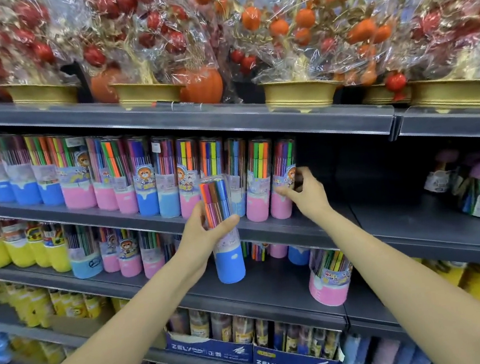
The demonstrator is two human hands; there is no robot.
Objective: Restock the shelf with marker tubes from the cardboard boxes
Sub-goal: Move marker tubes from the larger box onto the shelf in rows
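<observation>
- Your left hand (200,235) grips a blue tube (223,229) round its middle, held upright in front of the shelf (314,227), not yet set down.
- Your right hand (300,192) curls round the pink tube (282,179) at the end of the row (140,169), which stands on the shelf edge.
- Risk: that pink tube sits near the front lip; a nudge toward 6 o'clock could tip it off onto the shelves below.
- Risk: the row is packed tight, tubes touching. Pushing the blue tube in between could topple neighbours toward 9 o'clock.
- Risk: your grip on the blue tube is one-handed and mid-body; the clear plastic looks slick, so I judge it may slip.
- The free shelf space lies at 3 o'clock of the pink tube, dark and open; your right hand and arm stand between the blue tube and that gap.
- Above, at 12 o'clock, gold pots (300,92) of wrapped fruit overhang the upper shelf; lifting high could snag the cellophane.
- At 5 o'clock a loose pink tub (331,279) leans on the lower shelf.
- No cardboard boxes of tubes are clearly visible.
</observation>
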